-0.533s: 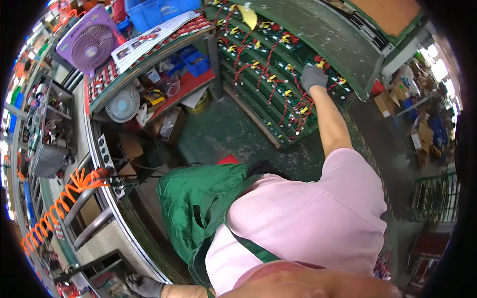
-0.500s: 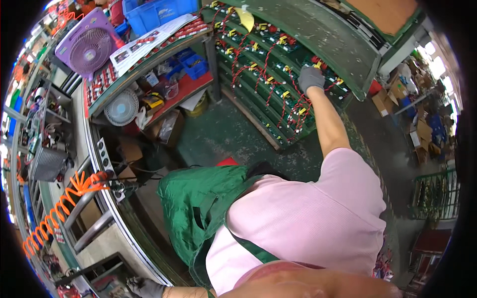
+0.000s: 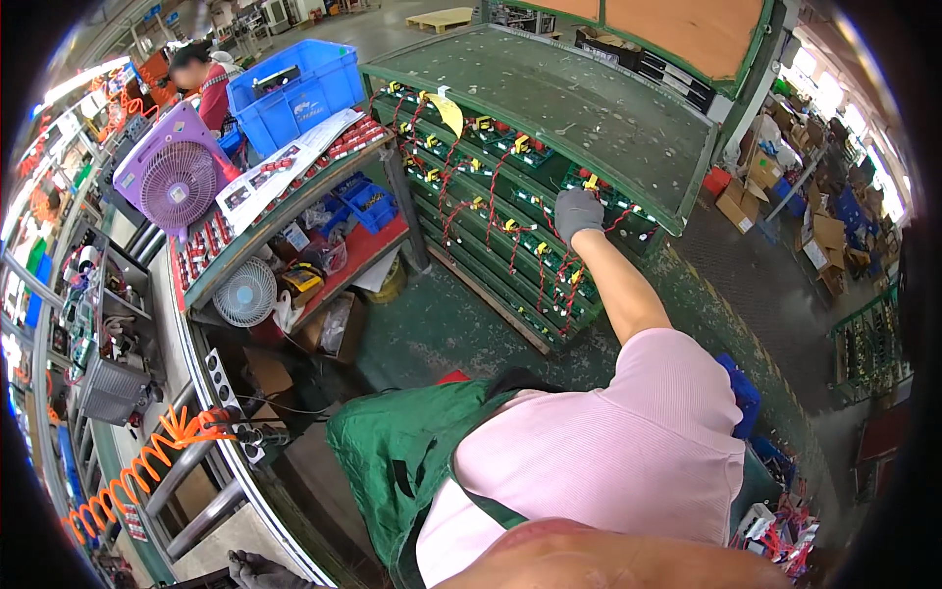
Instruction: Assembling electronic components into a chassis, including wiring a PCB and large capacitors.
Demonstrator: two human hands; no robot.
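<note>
My right hand [image 3: 579,213], in a grey glove, reaches into the upper right part of a green slotted rack [image 3: 491,221]. Its fingers are curled at a green circuit board [image 3: 610,195] with a yellow part [image 3: 591,183] showing just beyond the knuckles; the fingertips are hidden behind the back of the hand. Similar boards fill the rack's levels, and twisted red wires [image 3: 543,280] hang down from them. My left hand [image 3: 263,571], also gloved, shows partly at the lower edge beside a black object [image 3: 201,581]. The frame cuts off much of it, so its grip is unclear.
To the left, a bench holds a purple fan [image 3: 177,182], paper sheets [image 3: 280,172] and a blue crate [image 3: 299,98]. A white fan [image 3: 245,293] sits underneath. An orange coiled hose [image 3: 147,461] runs along the left-hand line. Cardboard boxes [image 3: 741,204] stand at right; a person [image 3: 211,88] is far off.
My view has tilted up, showing more of the rack's top and the room beyond. My right hand stays at about the same spot in the rack. My left hand is now lower in the picture.
</note>
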